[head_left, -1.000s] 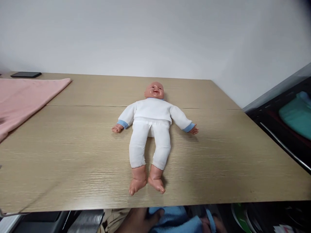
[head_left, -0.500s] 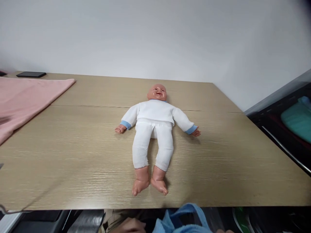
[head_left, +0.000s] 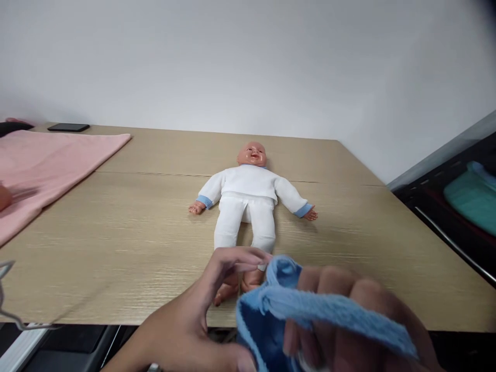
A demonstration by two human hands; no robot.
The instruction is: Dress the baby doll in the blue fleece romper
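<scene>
Blue garment [head_left: 310,307] is hanging at the table's [head_left: 147,243] near edge, on the wearer's side of the doll [head_left: 248,181], and the right hand [head_left: 377,294] is gripping it, bent fingers sitting among the folds, seemingly to hold the opening apart. The left hand [head_left: 194,320] is cupping the near side, thumb and fingers standing well apart, perhaps steadying it; whether it is pinching cloth, I cannot tell. Doll is lying face-up, feet pointing at the wearer, presumably for easy reach. Counting: one garment, two hands, one doll, one pink cloth [head_left: 62,165], one dark slab [head_left: 68,127] resting behind.
</scene>
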